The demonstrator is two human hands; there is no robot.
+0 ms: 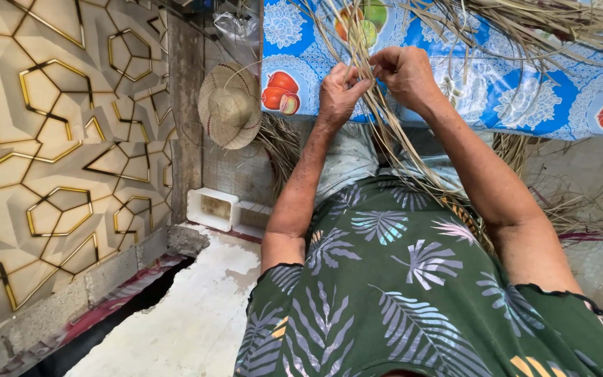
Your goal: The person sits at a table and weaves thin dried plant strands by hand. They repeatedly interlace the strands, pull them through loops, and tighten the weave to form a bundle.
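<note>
My left hand [338,91] and my right hand [405,73] meet in front of me, both pinched on thin dried palm strips [385,132]. The pale straw-coloured strips fan out from my fingers, upward over a blue flowered tablecloth with fruit pictures [518,98] and downward across my lap. My arms reach out from a dark green leaf-print shirt [399,279]. The strips cross one another between my fingers; the exact weave is hidden by my hands.
A woven straw hat [229,106] hangs on the wall at left. Below it lie white plastic trays [212,208]. A patterned gold-lined wall [50,139] fills the left side. More loose strips [567,202] pile on the floor at right.
</note>
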